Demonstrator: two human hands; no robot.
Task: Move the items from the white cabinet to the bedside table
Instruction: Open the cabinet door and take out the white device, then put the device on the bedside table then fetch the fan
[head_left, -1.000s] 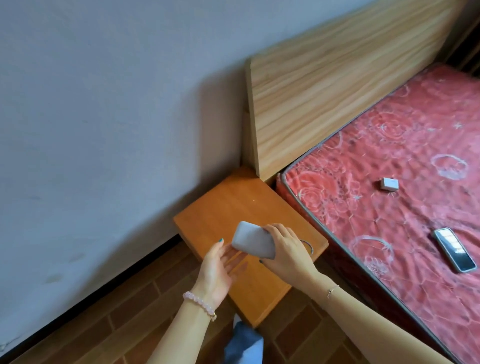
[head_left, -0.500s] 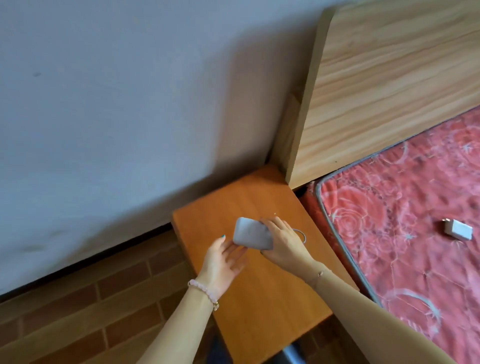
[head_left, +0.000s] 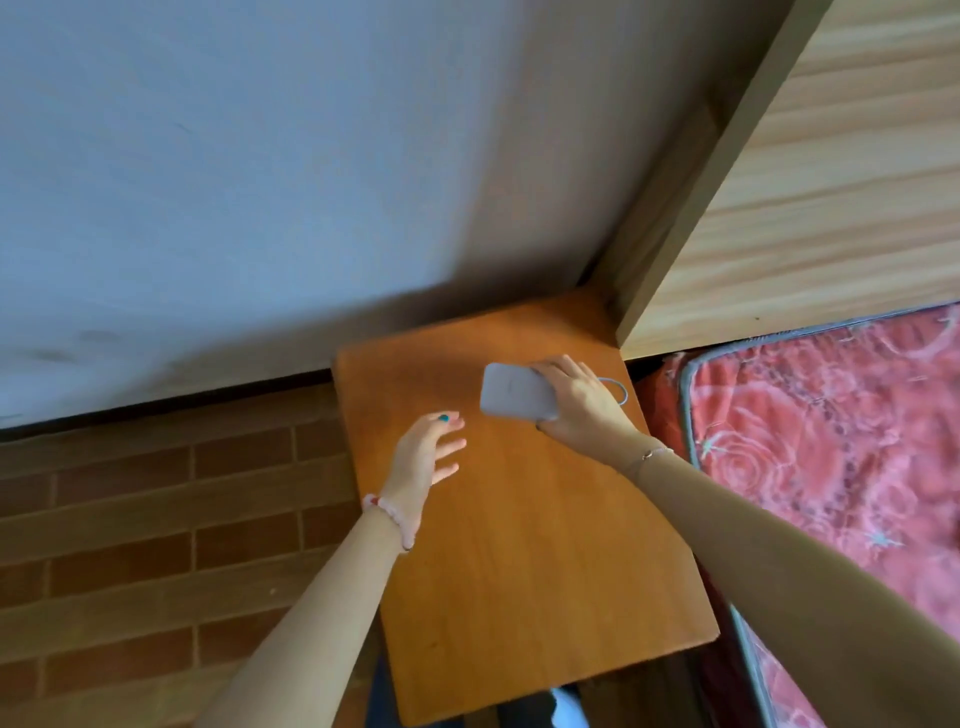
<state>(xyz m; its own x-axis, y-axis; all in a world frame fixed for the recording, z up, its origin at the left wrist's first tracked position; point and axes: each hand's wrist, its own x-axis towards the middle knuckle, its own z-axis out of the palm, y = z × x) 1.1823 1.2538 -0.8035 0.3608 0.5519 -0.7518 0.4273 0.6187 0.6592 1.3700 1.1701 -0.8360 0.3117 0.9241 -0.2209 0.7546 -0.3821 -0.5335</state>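
Note:
An orange wooden bedside table stands between the wall and the bed. My right hand grips a flat grey rounded device with a thin looped cord, held just over the table's far right part. My left hand hovers over the table's left side, fingers spread, holding nothing, a short way left of the device. The white cabinet is out of view.
A pale wooden headboard rises at the right, and a red patterned mattress lies beside the table. A grey wall is behind, with brown brick-pattern floor at the left.
The view has moved closer over the table. My right hand carried the grey device farther toward the table's back right. My left hand drew away from the device and opened.

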